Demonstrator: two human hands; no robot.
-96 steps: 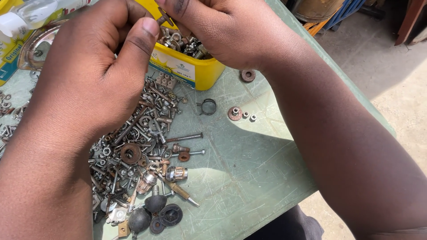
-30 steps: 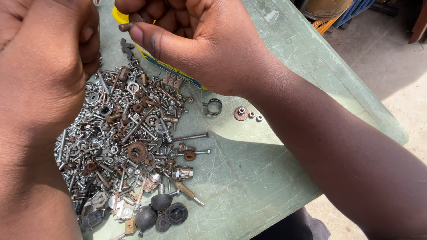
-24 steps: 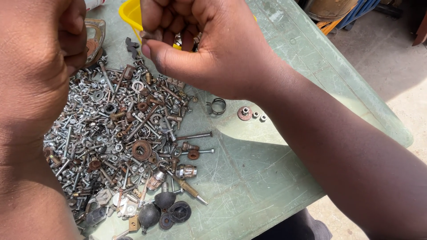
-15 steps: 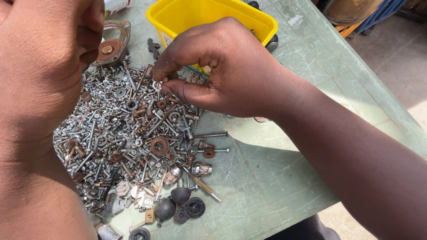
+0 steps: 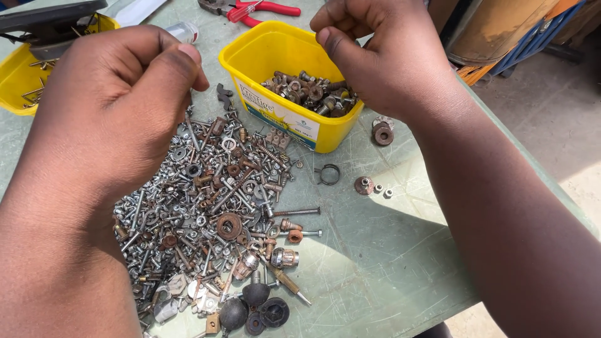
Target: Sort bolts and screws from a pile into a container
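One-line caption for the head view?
Two bare hands, left and right, hover above a yellow plastic tub and scattered metal fasteners.

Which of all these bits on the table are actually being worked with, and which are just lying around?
In use:
- left hand, closed, above the pile of screws, nuts and washers
- right hand, closed, over the yellow tub of rusty nuts

Lying about:
- red-handled pliers
- second yellow tub
- wire clip
- black rubber caps
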